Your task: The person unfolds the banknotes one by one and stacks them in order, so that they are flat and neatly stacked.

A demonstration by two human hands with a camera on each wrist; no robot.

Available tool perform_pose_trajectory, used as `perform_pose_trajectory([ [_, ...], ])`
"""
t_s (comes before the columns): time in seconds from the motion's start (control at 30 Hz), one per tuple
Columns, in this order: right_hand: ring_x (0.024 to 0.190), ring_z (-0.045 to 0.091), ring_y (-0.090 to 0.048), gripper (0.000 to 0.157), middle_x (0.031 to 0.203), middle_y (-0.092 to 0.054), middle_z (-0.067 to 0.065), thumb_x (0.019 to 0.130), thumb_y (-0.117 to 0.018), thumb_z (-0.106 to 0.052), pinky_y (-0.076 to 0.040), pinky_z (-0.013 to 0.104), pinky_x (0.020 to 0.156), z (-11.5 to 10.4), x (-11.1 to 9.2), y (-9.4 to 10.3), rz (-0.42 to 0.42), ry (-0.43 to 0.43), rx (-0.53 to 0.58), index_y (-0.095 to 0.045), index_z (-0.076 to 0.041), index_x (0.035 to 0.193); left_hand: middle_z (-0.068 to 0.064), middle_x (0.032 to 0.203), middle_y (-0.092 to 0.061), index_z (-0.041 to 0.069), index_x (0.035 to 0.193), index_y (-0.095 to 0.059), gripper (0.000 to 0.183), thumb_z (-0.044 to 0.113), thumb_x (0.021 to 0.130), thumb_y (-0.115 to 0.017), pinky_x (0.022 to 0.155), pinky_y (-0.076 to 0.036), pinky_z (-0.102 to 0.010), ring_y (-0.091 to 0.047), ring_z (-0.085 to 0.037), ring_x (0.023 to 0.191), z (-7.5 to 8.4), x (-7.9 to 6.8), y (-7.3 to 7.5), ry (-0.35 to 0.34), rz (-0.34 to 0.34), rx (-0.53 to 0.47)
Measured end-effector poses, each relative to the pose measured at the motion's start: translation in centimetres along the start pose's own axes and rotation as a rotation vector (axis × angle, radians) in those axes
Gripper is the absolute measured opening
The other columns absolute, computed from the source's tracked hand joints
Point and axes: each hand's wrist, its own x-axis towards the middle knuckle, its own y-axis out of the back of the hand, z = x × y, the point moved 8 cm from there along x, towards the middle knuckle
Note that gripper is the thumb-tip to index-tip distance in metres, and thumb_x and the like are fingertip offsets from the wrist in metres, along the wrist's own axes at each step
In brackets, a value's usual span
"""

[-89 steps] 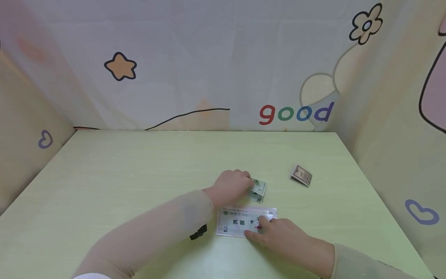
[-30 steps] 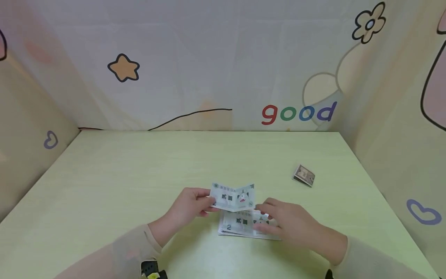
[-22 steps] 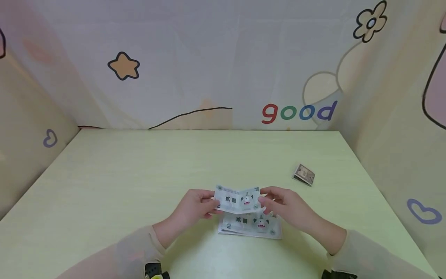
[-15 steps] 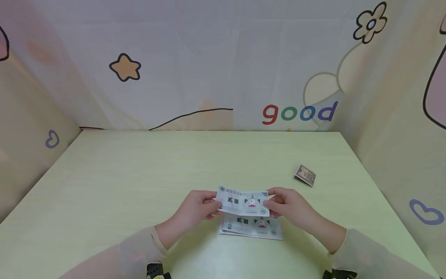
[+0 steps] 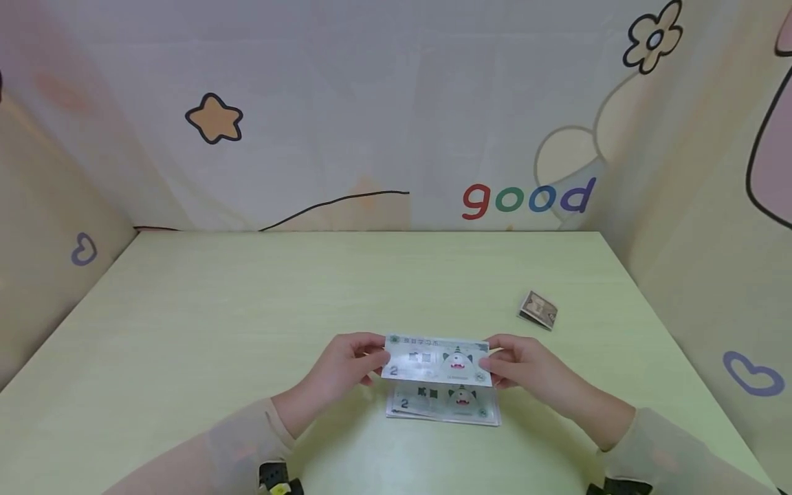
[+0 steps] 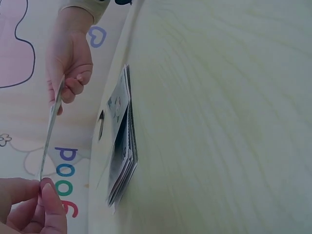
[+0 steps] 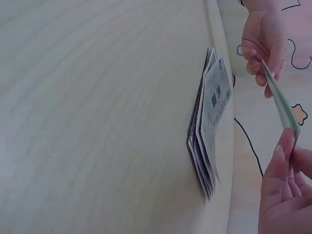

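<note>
Between both hands a pale green play banknote marked 2 is stretched out nearly flat, raised above the table. My left hand pinches its left end between thumb and fingers, and my right hand pinches the right end. Below it on the table lies a stack of similar notes, its upper part hidden by the held note. In the left wrist view the stack shows several layers, creased and slightly lifted. The right wrist view shows the held note edge-on.
A small folded brownish note lies on the table at the right, beyond my right hand. The pale green table ends at a printed cloth backdrop at the back and sides.
My left hand has picked up the folded green note from behind the stack and brought it over the stack. My right hand has left the stack and taken its other end; the note has been unfolded.
</note>
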Motion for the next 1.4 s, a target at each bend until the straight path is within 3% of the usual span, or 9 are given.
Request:
perform_pose_trajectory([
  [0.2,0.078,0.018,-0.058,0.042,0.103,-0.065,0.012,0.091,-0.061,-0.018,-0.051,0.026,0.070,0.7,-0.4,0.7,-0.043,-0.007,0.080,-0.050,0.010,0.121,-0.010,0.093,-0.066,-0.006,0.110,-0.060,0.024,0.005,0.089,-0.062,0.063,-0.052,-0.030,-0.060,-0.018,0.075,-0.2,0.3,-0.7,0.009,-0.040,-0.044],
  [0.37,0.075,0.015,-0.058,0.037,0.099,-0.066,0.010,0.091,-0.061,-0.015,-0.051,0.025,0.069,1.2,-0.5,0.7,-0.064,-0.016,0.125,-0.051,0.011,0.115,-0.009,0.087,-0.066,-0.006,0.102,-0.062,0.017,0.001,0.087,-0.063,0.063,-0.053,-0.030,-0.059,-0.016,0.072,-0.5,0.4,-1.1,0.033,-0.047,-0.057],
  [0.57,0.071,0.014,-0.057,0.029,0.091,-0.066,0.007,0.091,-0.061,-0.014,-0.052,0.026,0.068,1.5,-0.5,0.4,-0.084,-0.024,0.089,-0.054,0.010,0.107,-0.006,0.080,-0.065,-0.005,0.097,-0.063,0.013,0.001,0.085,-0.064,0.064,-0.053,-0.029,-0.059,-0.015,0.069,-0.8,0.4,-1.2,0.047,-0.066,-0.024],
  [0.83,0.070,0.017,-0.059,0.018,0.077,-0.065,0.005,0.088,-0.064,-0.014,-0.052,0.027,0.064,1.2,-0.6,-0.1,-0.062,0.029,-0.167,-0.058,0.002,0.092,-0.004,0.075,-0.062,0.000,0.088,-0.064,0.005,0.001,0.083,-0.067,0.061,-0.053,-0.029,-0.057,-0.014,0.064,-0.9,0.4,-1.7,0.017,-0.135,0.112],
  [1.07,0.061,0.012,-0.053,0.011,0.066,-0.061,-0.002,0.085,-0.068,-0.013,-0.042,0.022,0.054,0.3,-0.6,-0.5,-0.015,0.110,-0.431,-0.060,-0.005,0.080,0.000,0.068,-0.060,0.003,0.082,-0.064,0.007,0.001,0.080,-0.070,0.055,-0.047,-0.023,-0.053,-0.011,0.059,-0.9,0.8,-2.4,-0.005,-0.174,0.258],
  [1.2,0.058,0.010,-0.048,0.011,0.063,-0.058,-0.004,0.083,-0.069,-0.011,-0.039,0.022,0.052,0.4,-0.4,-0.9,-0.006,0.129,-0.519,-0.060,-0.007,0.078,0.002,0.064,-0.058,0.005,0.080,-0.063,0.009,0.002,0.079,-0.072,0.054,-0.042,-0.020,-0.051,-0.009,0.057,-0.7,0.9,-2.8,-0.048,-0.185,0.381],
  [1.4,0.057,0.008,-0.045,0.015,0.062,-0.054,-0.008,0.083,-0.069,-0.010,-0.037,0.021,0.052,0.6,-0.2,-1.6,-0.027,0.133,-0.620,-0.056,-0.010,0.075,0.002,0.064,-0.056,0.007,0.074,-0.059,0.014,0.002,0.078,-0.072,0.052,-0.038,-0.019,-0.050,-0.009,0.054,-0.7,1.0,-3.4,-0.054,-0.207,0.452],
])
